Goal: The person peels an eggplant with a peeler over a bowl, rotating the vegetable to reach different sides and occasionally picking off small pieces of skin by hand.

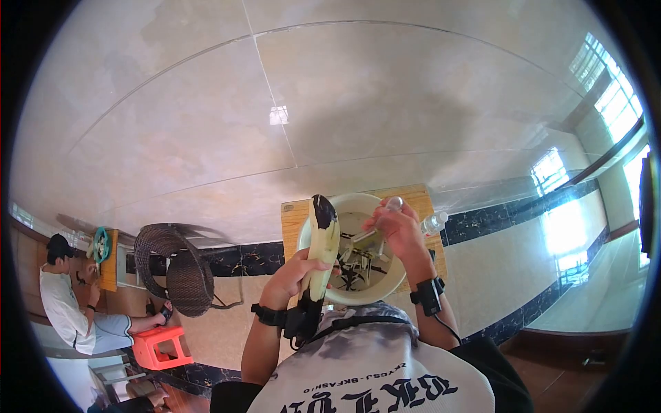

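Observation:
A long eggplant point(321, 241), pale and peeled along its middle with dark skin at both ends, stands slanted in my left hand point(297, 275), whose fingers wrap round it. My right hand point(401, 230) is closed round the handle of a peeler point(393, 204), held over the bowl to the right of the eggplant. Beneath both hands is a large cream bowl point(354, 298). Dark and pale strips of peel point(357, 270) lie inside it. The bowl rests on a small wooden table point(294, 215).
A clear plastic bottle point(434, 222) is at the table's right side. To the left are a woven chair point(187, 279), a red stool point(160, 346) and a seated person point(69, 296) beside another small table point(109, 265) with a green basin point(102, 245). A tiled wall point(358, 89) is ahead.

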Demonstrator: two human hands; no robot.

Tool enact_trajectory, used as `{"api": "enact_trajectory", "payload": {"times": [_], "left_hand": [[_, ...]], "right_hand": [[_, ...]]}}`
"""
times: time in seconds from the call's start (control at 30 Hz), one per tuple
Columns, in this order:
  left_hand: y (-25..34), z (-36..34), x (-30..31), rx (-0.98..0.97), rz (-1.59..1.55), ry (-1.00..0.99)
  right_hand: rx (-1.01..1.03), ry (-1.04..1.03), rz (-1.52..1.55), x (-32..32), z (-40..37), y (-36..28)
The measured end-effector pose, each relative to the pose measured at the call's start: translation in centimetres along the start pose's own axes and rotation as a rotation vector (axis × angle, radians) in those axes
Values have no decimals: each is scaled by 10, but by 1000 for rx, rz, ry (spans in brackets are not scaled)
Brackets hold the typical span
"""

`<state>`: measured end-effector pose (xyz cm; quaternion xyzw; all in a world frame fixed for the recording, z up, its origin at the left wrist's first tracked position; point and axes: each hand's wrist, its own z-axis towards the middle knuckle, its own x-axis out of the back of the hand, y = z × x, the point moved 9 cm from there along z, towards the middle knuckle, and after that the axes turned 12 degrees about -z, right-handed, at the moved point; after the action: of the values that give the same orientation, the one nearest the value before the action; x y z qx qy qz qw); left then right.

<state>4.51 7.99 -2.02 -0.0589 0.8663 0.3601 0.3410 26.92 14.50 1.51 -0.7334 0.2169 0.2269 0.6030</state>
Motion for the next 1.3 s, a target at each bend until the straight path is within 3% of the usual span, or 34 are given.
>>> {"api": "enact_trajectory", "payload": {"times": [0.1,0.3,0.5,0.7,0.9,1.1,1.3], "left_hand": [[-5,4,4,32,19,-34],[-13,4,-27,1,104,-104],[-21,9,-32,-45,162,-143],[-18,1,-40,-27,250,-72],[-14,0,-38,-99,286,-77],[-34,-8,-38,71,244,-101],[-16,-6,-30,-29,244,-29]], "right_hand": [[71,-38,21,-8,-6,-17],[-73,-95,229,-34,-6,1],[-166,90,114,-34,-9,20],[-4,312,-117,-31,-20,8],[120,404,-239,-27,-23,-7],[229,532,-146,34,9,-40],[193,595,28,44,1,-46]]}}
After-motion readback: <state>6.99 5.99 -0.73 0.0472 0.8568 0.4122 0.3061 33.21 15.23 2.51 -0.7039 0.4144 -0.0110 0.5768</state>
